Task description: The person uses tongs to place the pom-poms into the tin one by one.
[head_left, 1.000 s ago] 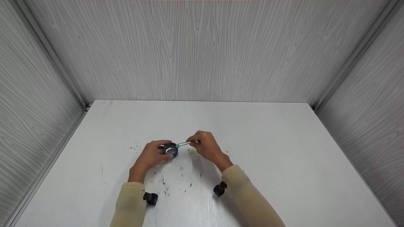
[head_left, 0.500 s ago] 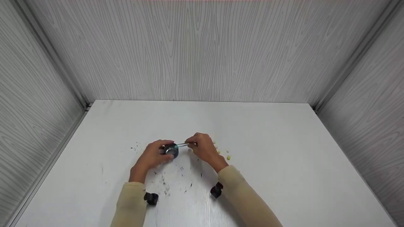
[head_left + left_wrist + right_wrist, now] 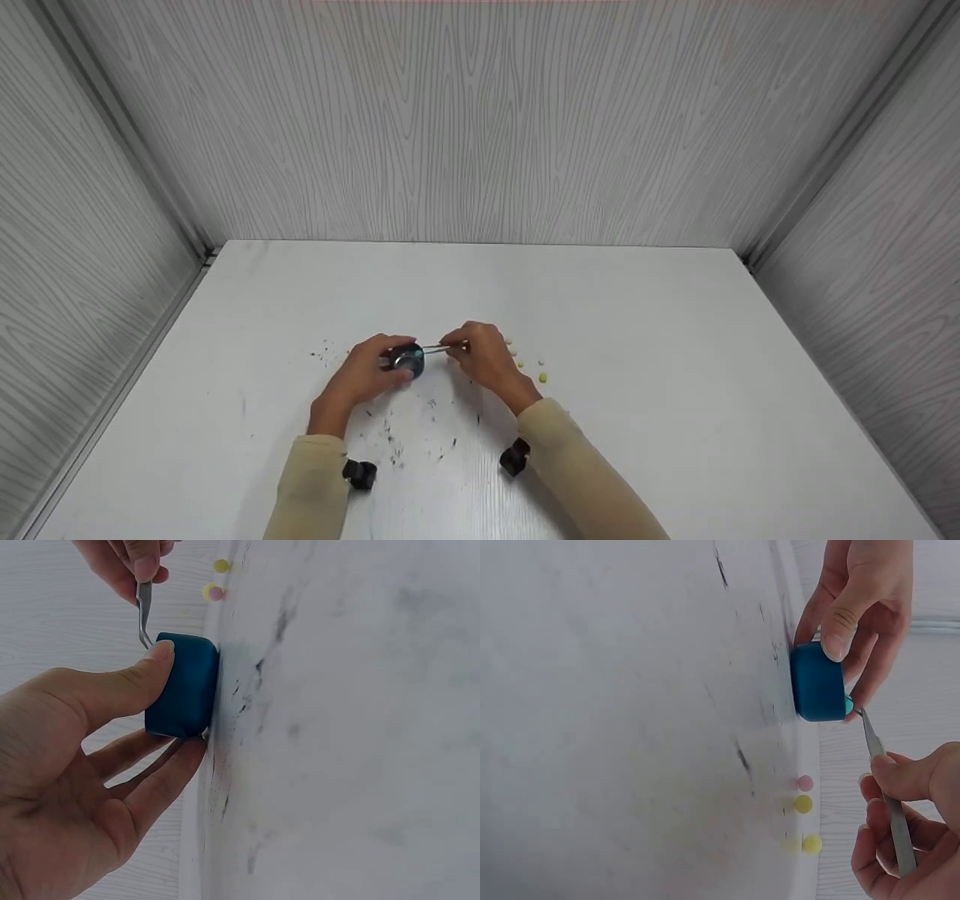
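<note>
My left hand [image 3: 366, 370] holds a small blue cup [image 3: 186, 686] at its sides, thumb on one side and fingers on the other, low on the white table. In the head view the cup's shiny metallic inside [image 3: 406, 361] faces up. My right hand [image 3: 489, 363] pinches steel tweezers [image 3: 891, 810] with bent tips. The tips reach the cup's mouth from the right, and a small teal ball [image 3: 848, 704] shows there at the rim, partly hidden by the cup.
Several small balls lie right of my right hand, among them a yellow ball [image 3: 543, 377] and a pink ball [image 3: 805, 783]. Dark smudges mark the white tabletop [image 3: 637, 337]. Grey wood-grain panels [image 3: 480, 135] stand at the back and both sides.
The tweezers' tips have moved slightly left, taking the teal ball from the cup's outer right edge to over its mouth. My right hand shifted left and down, uncovering several balls. The cup stays put.
</note>
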`<state>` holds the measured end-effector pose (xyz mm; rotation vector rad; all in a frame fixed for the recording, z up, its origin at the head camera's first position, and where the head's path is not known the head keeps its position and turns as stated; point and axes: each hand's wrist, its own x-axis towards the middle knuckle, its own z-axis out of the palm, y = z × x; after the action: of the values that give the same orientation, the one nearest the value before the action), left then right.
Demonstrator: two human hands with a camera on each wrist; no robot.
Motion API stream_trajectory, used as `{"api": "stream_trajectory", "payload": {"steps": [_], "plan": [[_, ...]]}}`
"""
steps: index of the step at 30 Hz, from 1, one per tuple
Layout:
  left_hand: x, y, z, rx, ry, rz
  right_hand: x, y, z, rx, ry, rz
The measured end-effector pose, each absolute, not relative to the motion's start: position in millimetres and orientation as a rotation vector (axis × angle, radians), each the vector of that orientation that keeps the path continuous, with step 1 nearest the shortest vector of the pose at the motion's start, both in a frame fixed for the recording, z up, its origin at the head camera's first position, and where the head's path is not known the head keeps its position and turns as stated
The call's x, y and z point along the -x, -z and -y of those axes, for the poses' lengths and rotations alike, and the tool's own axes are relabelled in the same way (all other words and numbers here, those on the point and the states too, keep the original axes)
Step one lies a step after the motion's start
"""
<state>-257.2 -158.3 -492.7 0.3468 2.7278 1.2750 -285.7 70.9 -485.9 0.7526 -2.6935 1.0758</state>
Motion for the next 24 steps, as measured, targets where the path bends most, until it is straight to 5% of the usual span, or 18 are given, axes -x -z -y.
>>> {"api": "stream_trajectory", "payload": {"steps": [24], "plan": [[256, 492, 158, -0.355, -1.321, -2.696, 282, 462, -142, -0.69, -1.126, 2.584]]}}
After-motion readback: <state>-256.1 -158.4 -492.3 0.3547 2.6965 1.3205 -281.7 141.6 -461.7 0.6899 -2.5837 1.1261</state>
